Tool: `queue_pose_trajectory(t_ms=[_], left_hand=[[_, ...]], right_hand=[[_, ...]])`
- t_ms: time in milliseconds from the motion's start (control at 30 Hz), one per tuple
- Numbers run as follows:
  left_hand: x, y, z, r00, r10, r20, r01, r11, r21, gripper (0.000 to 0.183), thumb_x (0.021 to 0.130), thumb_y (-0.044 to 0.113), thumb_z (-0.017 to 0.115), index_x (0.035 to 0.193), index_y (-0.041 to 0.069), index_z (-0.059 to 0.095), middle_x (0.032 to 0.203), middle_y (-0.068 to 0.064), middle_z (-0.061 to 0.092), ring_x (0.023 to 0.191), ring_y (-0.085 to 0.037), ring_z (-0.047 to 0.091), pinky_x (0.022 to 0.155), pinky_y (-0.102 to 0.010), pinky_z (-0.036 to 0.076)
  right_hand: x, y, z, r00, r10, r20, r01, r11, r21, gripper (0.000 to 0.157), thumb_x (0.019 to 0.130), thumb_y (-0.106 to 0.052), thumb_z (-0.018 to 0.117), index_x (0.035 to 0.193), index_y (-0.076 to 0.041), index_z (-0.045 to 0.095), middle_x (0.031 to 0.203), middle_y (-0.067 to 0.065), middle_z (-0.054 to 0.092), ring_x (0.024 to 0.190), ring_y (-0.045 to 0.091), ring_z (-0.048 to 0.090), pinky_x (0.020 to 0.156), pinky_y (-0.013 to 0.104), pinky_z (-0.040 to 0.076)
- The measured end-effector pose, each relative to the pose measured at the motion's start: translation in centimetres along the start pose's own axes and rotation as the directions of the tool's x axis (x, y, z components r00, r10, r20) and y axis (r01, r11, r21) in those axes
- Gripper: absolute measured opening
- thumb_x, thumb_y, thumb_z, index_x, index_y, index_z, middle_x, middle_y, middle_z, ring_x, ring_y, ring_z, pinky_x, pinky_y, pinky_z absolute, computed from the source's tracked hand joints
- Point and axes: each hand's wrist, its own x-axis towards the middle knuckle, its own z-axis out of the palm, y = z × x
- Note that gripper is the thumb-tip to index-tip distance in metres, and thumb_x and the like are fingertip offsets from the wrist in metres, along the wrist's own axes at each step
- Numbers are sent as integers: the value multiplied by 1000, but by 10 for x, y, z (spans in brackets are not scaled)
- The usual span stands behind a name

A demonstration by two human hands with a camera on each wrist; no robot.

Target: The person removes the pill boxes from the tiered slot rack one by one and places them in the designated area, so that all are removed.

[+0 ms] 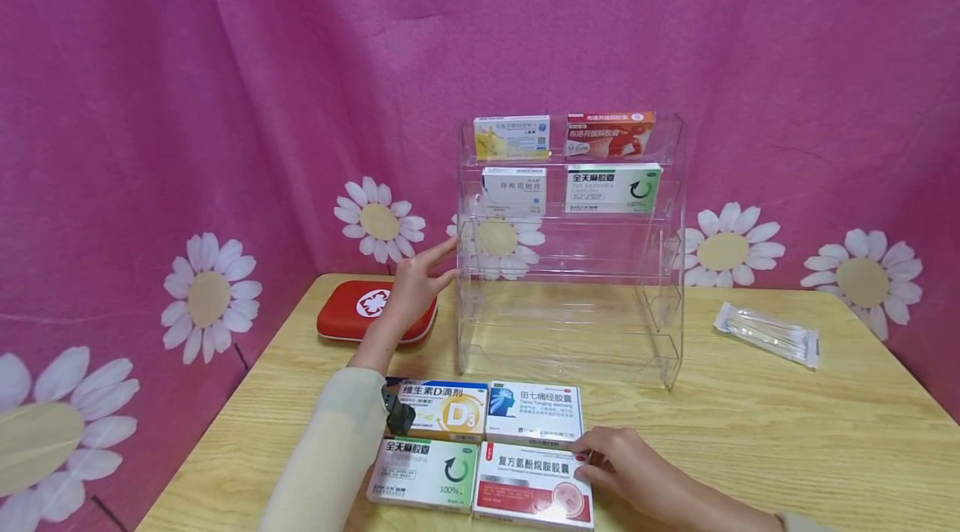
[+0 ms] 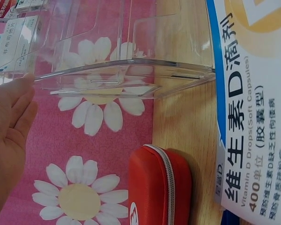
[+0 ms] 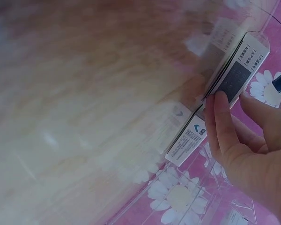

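My left hand (image 1: 417, 290) touches the left side of a clear acrylic tiered rack (image 1: 562, 357) with its fingers extended. In the left wrist view that hand (image 2: 9, 122) lies along the rack's edge. At the front of the table, my right hand (image 1: 626, 461) pinches the right edge of a red-and-white medicine box (image 1: 536, 486), which lies flat. The right wrist view shows fingers (image 3: 225, 124) against the box's barcoded side (image 3: 234, 79). Beside it lie a green-and-white box (image 1: 423, 474), a vitamin D box (image 1: 442, 407) and a blue-and-white box (image 1: 534, 411).
On the rack's upper tiers stand a yellow-and-white box (image 1: 512, 138), a red box (image 1: 609, 136), a white box (image 1: 514, 190) and another green-and-white box (image 1: 612, 188). A red zip case (image 1: 341, 315) sits left of the rack, a packet of cotton swabs (image 1: 768, 336) to its right.
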Motion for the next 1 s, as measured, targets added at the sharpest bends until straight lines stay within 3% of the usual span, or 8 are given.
queue_pose_trajectory(t_ms=[133,200,267,367,500,600,800,1000], left_hand=[[1,1,0,1000,1,-3,-1,1000,-5,57,87,5,71,141,8,52,132,-16,63,122,-29,62,99,-37,54],[1,1,0,1000,1,-3,-1,1000,-7,57,87,5,71,141,8,52,132,-15,63,122,-28,62,99,-37,54],[1,0,0,1000,0,-2,0,1000,-8,57,87,5,70,141,9,52,133,-15,63,123,-28,62,99,-38,54],[1,-1,-1,1000,0,-3,0,1000,-10,58,87,5,70,142,9,52,132,-15,63,123,-29,62,99,-40,54],[0,-2,-1,1000,3,-9,-3,1000,-8,58,87,5,71,141,9,52,132,-16,63,122,-29,62,98,-39,54],[-1,-2,-1,1000,2,-8,-2,1000,-5,58,87,5,71,142,9,52,133,-15,63,123,-28,62,98,-37,54],[-1,-3,0,1000,-5,-4,4,1000,-13,58,87,5,70,142,10,51,134,-14,62,124,-28,61,98,-39,54],[0,-2,2,1000,-3,-5,3,1000,-14,58,88,6,70,142,11,51,134,-13,62,124,-28,61,98,-38,54]], right_hand=[[-2,-1,-2,997,-3,-73,3,1000,-5,13,87,-13,72,94,-2,71,80,-1,68,71,-6,56,60,16,53],[-1,0,-4,984,-65,-164,59,997,-45,11,85,-11,73,91,-4,69,81,-2,66,71,-8,53,59,11,50],[2,3,-9,955,-140,-262,112,987,-116,10,82,-9,75,89,-7,67,82,-2,65,70,-8,52,58,8,49],[12,11,-23,887,-261,-381,165,950,-265,17,76,-7,78,88,-8,66,88,0,67,71,0,60,64,6,51],[28,23,-56,833,-304,-463,125,918,-377,25,72,-6,80,94,-7,69,95,2,69,81,16,68,72,15,57],[42,32,-84,793,-330,-513,94,897,-432,36,68,-1,82,102,-3,69,100,8,70,77,18,66,72,23,59],[69,46,-130,750,-323,-577,7,876,-482,42,70,1,82,110,0,68,104,15,68,96,29,65,80,41,57],[94,60,-166,697,-292,-654,-78,877,-475,35,78,-2,79,110,6,66,105,21,66,99,37,61,91,52,52]])
